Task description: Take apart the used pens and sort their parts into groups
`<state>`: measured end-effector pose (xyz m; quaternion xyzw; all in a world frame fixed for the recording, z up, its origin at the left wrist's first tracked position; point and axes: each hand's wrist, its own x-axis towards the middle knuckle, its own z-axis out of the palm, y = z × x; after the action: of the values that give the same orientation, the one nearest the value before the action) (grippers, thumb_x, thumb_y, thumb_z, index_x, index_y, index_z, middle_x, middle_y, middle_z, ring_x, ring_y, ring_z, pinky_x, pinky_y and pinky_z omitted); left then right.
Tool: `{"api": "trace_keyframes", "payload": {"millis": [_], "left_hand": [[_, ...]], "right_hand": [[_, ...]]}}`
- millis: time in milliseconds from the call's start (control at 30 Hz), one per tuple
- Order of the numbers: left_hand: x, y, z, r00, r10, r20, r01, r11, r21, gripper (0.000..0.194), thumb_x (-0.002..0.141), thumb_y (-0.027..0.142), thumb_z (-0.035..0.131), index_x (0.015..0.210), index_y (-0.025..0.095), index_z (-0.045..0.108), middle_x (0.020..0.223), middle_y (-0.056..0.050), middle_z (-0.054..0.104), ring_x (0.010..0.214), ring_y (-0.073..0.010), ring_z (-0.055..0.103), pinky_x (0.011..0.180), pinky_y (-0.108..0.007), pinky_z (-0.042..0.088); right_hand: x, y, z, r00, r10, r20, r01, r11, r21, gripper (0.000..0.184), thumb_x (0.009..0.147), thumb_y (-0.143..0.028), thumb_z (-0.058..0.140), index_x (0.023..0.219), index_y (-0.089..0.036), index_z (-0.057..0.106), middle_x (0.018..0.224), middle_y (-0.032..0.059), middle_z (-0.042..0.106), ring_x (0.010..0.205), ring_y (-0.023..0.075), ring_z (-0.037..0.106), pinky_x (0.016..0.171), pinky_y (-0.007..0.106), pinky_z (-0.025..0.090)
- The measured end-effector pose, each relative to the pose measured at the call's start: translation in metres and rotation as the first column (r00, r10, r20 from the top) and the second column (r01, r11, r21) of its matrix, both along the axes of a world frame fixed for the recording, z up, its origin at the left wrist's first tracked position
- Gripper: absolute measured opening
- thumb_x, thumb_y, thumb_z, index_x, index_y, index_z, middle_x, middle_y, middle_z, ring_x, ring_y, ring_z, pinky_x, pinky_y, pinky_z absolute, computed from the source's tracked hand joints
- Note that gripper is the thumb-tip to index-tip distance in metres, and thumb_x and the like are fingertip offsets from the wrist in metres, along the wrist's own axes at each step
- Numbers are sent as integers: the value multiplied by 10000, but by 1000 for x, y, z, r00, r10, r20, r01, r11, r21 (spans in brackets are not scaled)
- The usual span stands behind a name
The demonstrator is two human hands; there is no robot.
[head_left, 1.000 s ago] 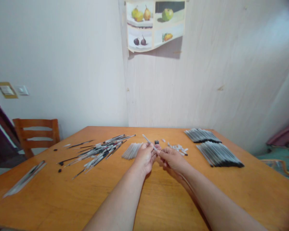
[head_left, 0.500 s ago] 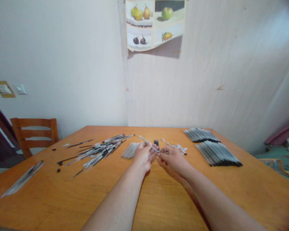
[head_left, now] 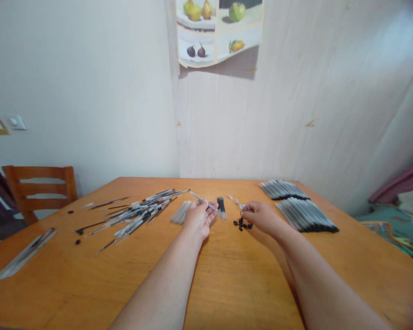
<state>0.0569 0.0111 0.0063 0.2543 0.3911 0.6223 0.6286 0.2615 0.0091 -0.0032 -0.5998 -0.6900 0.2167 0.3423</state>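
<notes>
My left hand (head_left: 198, 217) is closed round a thin clear pen barrel (head_left: 200, 200) that slants up and to the left, just above the wooden table (head_left: 227, 279). My right hand (head_left: 261, 215) has its fingers pinched together over a small cluster of white pen pieces (head_left: 238, 203); what it grips is too small to name. Between the hands lie several small black caps (head_left: 241, 224) and a short bundle of dark refills (head_left: 221, 206). A small row of clear barrels (head_left: 181, 212) lies just left of my left hand.
A loose heap of pen parts and refills (head_left: 137, 214) spreads over the left of the table. Two neat stacks of finished pens (head_left: 304, 215) lie at the right. A flat packet (head_left: 22, 254) lies near the left edge, a wooden chair (head_left: 37, 188) behind.
My hands were together on the barrel; now my right hand has moved off to the right to the small pieces, uncovering the black caps. The left hand still holds the barrel.
</notes>
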Motion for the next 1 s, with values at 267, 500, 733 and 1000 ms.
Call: {"api": "trace_keyframes", "payload": {"millis": [267, 500, 733, 1000], "left_hand": [[0, -2, -1, 1000, -4, -25, 4, 1000, -4, 75, 916, 167, 551, 855, 171, 507, 771, -61, 678, 720, -137, 694, 690, -252, 539], [0, 0, -5, 1000, -20, -6, 20, 1000, -6, 112, 888, 176, 608, 867, 177, 498, 789, -54, 676, 722, -145, 702, 691, -266, 555], [4, -3, -6, 999, -48, -18, 49, 999, 12, 117, 883, 176, 614, 875, 174, 497, 801, -66, 689, 745, -148, 707, 683, -257, 562], [9, -6, -4, 998, -62, -24, 63, 998, 23, 107, 871, 167, 623, 866, 168, 517, 826, -80, 692, 759, -158, 707, 678, -262, 568]], "right_hand": [[12, 0, -5, 974, 0, 227, 17, 997, -73, 85, 663, -181, 651, 579, -177, 634, 546, -3, 609, 554, 125, 518, 518, 235, 298], [7, 0, -6, 975, -12, 223, 19, 999, -30, 77, 692, -192, 644, 617, -178, 655, 590, 23, 643, 576, 138, 537, 534, 245, 309], [-39, -11, -3, 995, 50, 82, -64, 982, 180, 254, 844, -302, 545, 620, -188, 584, 601, 12, 601, 596, 139, 511, 573, 256, 316], [-65, -21, -5, 993, 95, -68, -84, 986, 143, 253, 838, -315, 540, 615, -197, 559, 573, -15, 562, 560, 128, 482, 550, 253, 313]]}}
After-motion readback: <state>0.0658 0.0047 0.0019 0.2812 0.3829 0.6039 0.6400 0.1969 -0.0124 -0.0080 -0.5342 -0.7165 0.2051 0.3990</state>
